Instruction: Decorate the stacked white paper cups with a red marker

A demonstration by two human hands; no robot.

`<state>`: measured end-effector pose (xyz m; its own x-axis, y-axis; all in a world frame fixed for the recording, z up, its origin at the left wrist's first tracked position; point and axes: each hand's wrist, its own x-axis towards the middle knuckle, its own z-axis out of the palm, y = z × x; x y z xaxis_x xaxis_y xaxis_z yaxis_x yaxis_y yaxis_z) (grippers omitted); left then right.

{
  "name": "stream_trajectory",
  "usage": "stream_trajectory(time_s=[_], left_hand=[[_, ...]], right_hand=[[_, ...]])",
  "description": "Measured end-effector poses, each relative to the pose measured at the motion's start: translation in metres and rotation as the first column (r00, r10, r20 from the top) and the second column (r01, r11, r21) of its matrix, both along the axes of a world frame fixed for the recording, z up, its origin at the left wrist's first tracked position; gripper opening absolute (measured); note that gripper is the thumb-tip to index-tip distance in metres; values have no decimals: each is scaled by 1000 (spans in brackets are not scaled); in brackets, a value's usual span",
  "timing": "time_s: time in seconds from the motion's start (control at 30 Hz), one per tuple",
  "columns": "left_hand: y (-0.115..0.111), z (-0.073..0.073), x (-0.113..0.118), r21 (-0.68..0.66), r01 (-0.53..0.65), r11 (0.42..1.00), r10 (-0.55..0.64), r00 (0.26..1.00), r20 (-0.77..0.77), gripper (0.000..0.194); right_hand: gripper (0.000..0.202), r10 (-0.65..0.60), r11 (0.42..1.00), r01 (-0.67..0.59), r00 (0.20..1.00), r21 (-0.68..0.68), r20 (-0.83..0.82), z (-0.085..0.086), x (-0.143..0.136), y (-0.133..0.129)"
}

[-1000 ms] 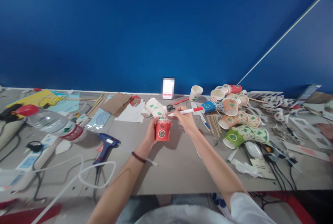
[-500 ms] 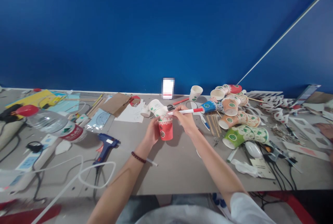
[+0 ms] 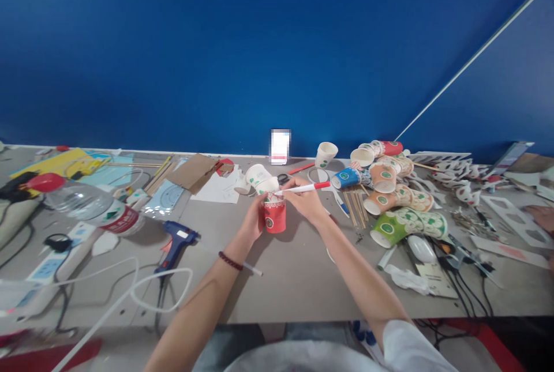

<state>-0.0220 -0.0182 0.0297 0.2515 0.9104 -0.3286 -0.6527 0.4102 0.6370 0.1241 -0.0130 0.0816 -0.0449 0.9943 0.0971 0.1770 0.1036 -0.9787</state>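
My left hand is closed around the left side of a red paper cup with a white lace pattern along its upper part. In my right hand is a white marker pen with a red end, slanting down to the left. Its tip is at the top of the red cup; whether it touches cannot be made out. Just behind, a white paper cup lies close to the red one, partly covered by it and my fingers.
To the right lie several stacked patterned cups and wooden sticks. A glue gun, a water bottle and a power strip are on the left. An upright white cup and a blurred phone-like screen stand near the blue wall.
The marker's red end has swung slightly left and down, and its tip has shifted a little left along the cup's top. My left hand and the red cup have hardly moved.
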Motion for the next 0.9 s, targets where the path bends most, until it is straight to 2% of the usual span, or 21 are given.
stream_trajectory(time_s=[0.63, 0.9], left_hand=[[0, 2, 0, -7, -29, 1000, 29, 1000, 9, 26], [0, 1, 2, -14, -35, 999, 35, 999, -9, 25]], right_hand=[[5, -20, 1000, 20, 1000, 3, 15, -6, -1, 2], [5, -39, 999, 39, 999, 9, 16, 0, -2, 0]])
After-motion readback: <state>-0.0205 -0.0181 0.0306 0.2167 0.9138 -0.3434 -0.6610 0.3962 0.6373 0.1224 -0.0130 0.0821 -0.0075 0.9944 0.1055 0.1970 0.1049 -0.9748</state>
